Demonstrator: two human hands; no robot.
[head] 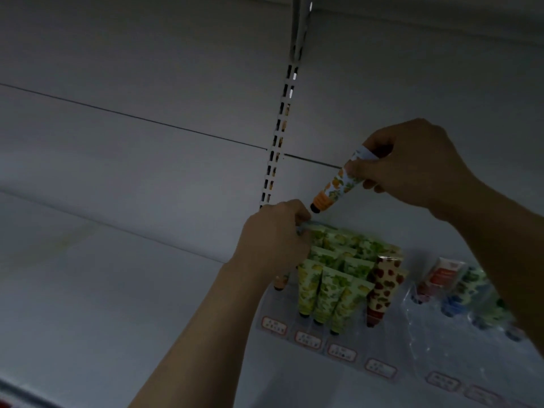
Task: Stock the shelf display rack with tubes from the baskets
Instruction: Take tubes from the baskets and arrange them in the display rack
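My right hand (412, 163) grips an orange-patterned tube (338, 184), cap pointing down-left, just above the clear display rack (391, 343). My left hand (273, 240) pinches the flat top end of a green tube (309, 228) at the rack's back left. Several green tubes (326, 287) stand cap-down in rows in the rack, with a red heart-patterned tube (385, 284) to their right. A pinkish tube (279, 282) shows partly below my left wrist.
A second clear rack (459, 334) on the right holds red, blue and green tubes. Price labels (341, 351) line the rack fronts. A slotted shelf upright (279, 134) runs up the white back panel. The scene is dim; no baskets are in view.
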